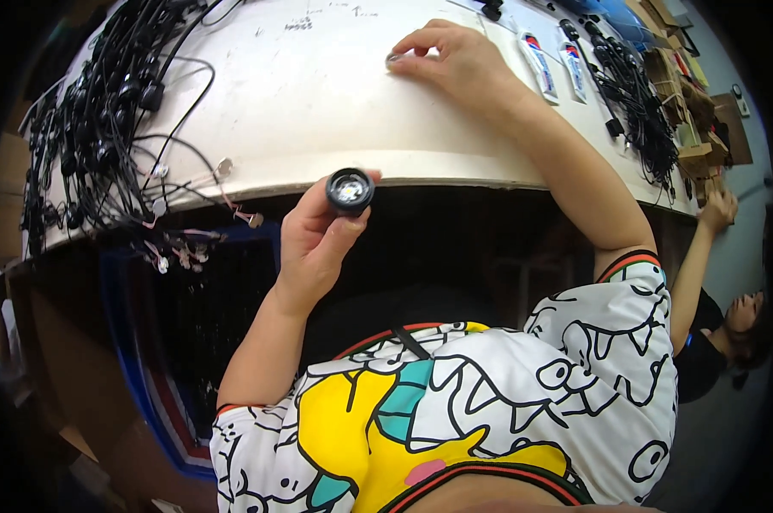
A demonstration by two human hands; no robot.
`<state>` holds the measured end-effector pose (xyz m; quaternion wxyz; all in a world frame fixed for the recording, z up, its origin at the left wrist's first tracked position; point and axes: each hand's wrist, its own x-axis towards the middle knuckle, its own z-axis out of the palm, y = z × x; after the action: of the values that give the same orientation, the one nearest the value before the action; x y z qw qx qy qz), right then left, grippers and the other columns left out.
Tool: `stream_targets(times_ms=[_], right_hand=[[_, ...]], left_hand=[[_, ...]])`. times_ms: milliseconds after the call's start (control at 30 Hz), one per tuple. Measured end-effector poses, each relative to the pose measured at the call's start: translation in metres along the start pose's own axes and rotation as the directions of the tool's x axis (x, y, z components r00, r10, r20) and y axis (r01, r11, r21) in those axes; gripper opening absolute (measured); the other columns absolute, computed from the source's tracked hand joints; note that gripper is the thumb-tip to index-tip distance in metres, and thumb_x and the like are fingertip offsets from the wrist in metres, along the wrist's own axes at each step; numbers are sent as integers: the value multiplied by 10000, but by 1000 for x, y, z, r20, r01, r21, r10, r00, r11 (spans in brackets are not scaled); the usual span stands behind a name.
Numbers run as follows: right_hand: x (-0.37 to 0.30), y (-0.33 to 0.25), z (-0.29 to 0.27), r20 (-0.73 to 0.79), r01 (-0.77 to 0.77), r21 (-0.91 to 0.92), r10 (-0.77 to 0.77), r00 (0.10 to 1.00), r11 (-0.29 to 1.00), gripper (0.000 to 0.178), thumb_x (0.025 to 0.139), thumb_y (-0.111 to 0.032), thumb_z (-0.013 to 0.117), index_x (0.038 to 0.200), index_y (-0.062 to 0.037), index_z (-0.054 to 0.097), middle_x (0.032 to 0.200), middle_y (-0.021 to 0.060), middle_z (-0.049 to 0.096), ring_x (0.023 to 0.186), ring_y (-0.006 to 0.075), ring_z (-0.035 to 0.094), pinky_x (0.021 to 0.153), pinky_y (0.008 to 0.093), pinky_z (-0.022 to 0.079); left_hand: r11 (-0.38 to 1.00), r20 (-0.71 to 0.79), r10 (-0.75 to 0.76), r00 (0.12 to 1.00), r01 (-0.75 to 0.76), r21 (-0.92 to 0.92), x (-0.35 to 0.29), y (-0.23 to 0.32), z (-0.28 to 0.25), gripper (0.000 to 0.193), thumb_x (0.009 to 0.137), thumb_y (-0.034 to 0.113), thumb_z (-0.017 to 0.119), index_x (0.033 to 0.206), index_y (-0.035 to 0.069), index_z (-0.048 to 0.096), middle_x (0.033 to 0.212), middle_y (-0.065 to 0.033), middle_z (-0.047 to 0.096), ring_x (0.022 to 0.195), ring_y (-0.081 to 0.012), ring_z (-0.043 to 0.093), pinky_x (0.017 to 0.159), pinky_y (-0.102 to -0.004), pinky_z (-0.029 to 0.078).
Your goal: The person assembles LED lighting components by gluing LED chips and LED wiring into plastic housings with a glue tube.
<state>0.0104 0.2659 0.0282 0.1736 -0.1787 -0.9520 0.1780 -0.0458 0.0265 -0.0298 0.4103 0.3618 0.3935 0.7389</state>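
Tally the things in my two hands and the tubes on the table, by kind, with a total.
Black round housing, left hand: 1
Small silvery piece, right hand: 1
White tubes: 2
Total: 4

Dark marks [299, 24] on white tabletop [275, 103], coloured labels [534, 44] on white tubes [545, 84]: none clearly legible.

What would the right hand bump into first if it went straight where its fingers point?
Probably the looping black cable on the left, after the right hand crosses the white tabletop. The hand's height is unclear, so it might pass over.
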Motion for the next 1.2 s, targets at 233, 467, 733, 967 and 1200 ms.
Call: stream_targets(times_ms=[233,467,733,967,1200], right_hand=[[-18,-43,-27,183,157,312,-221,958,937,188,741,-181,671,894,-73,667,769,16,598,694,77,521,567,202,391],[-53,-74,-33,186,313,455,-433,882,834,185,739,-172,672,888,-62,675,723,57,606,638,141,571,540,237,423],[-64,-73,-37,202,275,407,-379,903,871,237,746,-185,658,964,-92,658,769,89,626,625,186,579,558,257,448],[-21,-7,-56,-1,24,-14,-24,1000,1000,338,770,-220,642,1079,-93,589,831,55,635,544,69,490,506,207,406],[25,103,-63,-152,-381,-314,350,924,870,251,769,-298,592,946,-121,606,881,70,626,867,235,584,708,350,457]], left_hand=[[997,-6,-55,998,55,45,-4,-8,-4,437,864,329,510,1082,-49,490,648,13,404,567,-69,320,519,-205,264],[997,-24,1,1000,1,82,-1,-12,3,349,843,278,557,1015,-21,505,688,10,438,562,-66,334,512,-202,269],[993,7,-8,1000,7,120,2,-12,9,343,835,290,567,984,-13,506,690,12,447,565,-66,351,509,-197,278],[984,-52,-10,999,19,179,-3,-10,5,375,835,272,563,1046,-34,518,624,7,426,542,-73,351,510,-214,296],[992,-45,-68,997,72,99,-1,-4,15,401,805,295,603,1030,-28,525,625,9,437,540,-70,352,511,-213,292]])
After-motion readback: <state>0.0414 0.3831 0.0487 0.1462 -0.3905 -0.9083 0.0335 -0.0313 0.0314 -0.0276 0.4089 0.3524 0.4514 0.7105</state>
